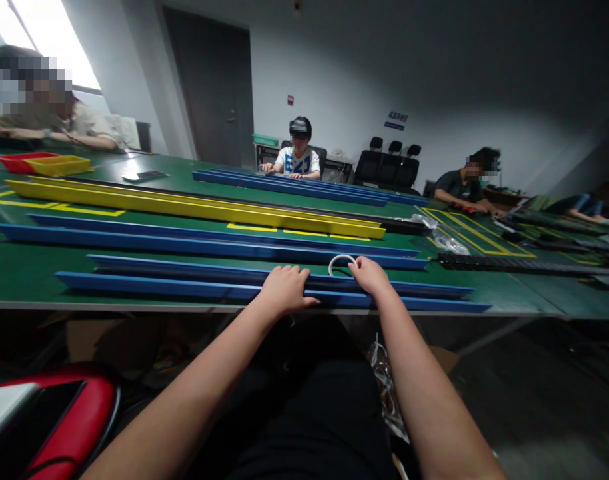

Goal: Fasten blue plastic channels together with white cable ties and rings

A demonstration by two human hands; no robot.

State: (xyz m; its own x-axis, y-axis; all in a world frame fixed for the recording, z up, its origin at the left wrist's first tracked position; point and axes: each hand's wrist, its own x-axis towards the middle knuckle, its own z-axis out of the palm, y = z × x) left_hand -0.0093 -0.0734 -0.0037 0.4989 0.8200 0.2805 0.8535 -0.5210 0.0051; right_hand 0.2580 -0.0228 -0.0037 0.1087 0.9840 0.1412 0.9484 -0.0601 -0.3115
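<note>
A long blue channel [159, 285] lies along the front edge of the green table [14, 270]. My left hand [285, 288] rests over its middle, fingers laid across the channel and thumb pointing right along the near wall. To the right, my right hand [372, 275] pinches a white ring-shaped loop [334, 261] between thumb and fingers; the loop stands above the channel's far wall. Behind is a second blue channel [134, 240], and beyond it a yellow channel [184, 208].
More blue channels [284, 185] lie at the back. Red [14, 162] and yellow [59, 165] trays are at the left. Black strips [514, 264] and clear plastic [449, 243] lie at the right. Several people sit around the table. A red stool [92, 413] stands lower left.
</note>
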